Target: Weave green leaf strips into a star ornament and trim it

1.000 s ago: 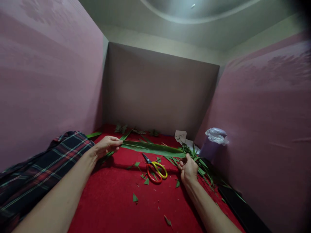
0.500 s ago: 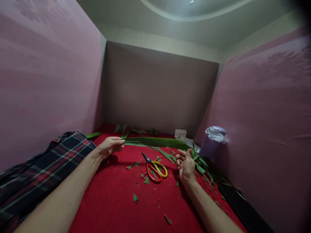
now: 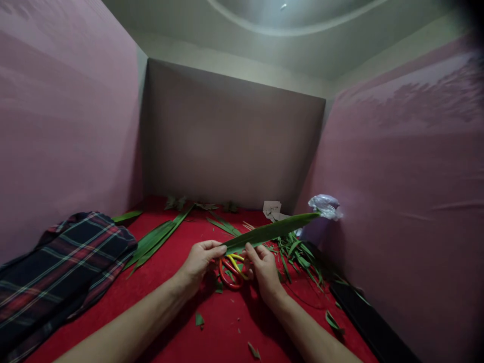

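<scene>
Left fingers (image 3: 216, 250) pinch leaf's (image 3: 278, 230) end; right fingers (image 3: 252, 253) seemingly its edge.

- Here we are on a single head-worn view, looking out from the person's own eye level, forward and slightly down!
- Nearest to the lens come the forearms (image 3: 130, 313), rising from the bottom edge to the left hand (image 3: 200, 258) and right hand (image 3: 265, 269), low and central.
- Dead ahead, well back, stands the dim far wall (image 3: 234, 131).
- And it's a wide one: pink left wall (image 3: 68, 131), pink right wall (image 3: 408, 161), ceiling (image 3: 181, 25) above, red cloth (image 3: 166, 322) below!
</scene>
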`<state>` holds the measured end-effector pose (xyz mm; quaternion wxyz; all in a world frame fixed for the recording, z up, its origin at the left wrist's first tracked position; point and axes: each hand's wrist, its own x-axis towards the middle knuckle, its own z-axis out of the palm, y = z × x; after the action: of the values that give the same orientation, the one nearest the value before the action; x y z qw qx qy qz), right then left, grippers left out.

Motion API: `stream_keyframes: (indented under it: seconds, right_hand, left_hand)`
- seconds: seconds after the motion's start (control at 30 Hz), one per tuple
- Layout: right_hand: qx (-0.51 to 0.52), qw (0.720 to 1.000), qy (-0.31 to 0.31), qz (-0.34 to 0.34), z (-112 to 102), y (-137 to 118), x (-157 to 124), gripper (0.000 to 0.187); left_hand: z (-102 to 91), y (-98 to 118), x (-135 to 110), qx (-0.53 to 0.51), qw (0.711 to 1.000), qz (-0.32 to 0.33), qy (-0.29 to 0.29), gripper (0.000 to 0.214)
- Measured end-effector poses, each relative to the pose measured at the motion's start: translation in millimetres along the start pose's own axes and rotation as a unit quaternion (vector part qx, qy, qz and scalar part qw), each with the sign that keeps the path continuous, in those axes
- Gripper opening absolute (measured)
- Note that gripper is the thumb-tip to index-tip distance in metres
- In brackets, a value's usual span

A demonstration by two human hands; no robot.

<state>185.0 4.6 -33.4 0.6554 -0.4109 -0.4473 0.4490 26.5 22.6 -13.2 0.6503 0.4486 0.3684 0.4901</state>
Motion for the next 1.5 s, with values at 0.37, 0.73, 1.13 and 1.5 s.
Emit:
stream_keyframes:
  seconds: [0.37, 0.73, 1.13, 1.5]
  right_hand:
    - [-0.039, 0.998, -0.05, -0.008, 2, -5, -8, 0.033]
    - [-0.088, 0.992, -0.088, -0.022, 7, -3, -15, 0.03]
    - [-0.109, 0.984, -0.136, -0.028, 7, -6, -18, 0.031]
    - [-0.142, 0.979, -0.142, -0.045, 7, 1, -19, 0.027]
  left_hand:
    - [5.5, 4, -9, 0.134, 0.989, 0.004, -0.06, 0.02]
    - [8.9, -8, -10, 0.075, 0.995, 0.025, -0.065, 0.028]
    - [6.5, -8, -8, 0.042, 0.998, 0.025, -0.035, 0.026]
    - [9.2, -2, -12, 0.041, 0.998, 0.039, -0.004, 0.027]
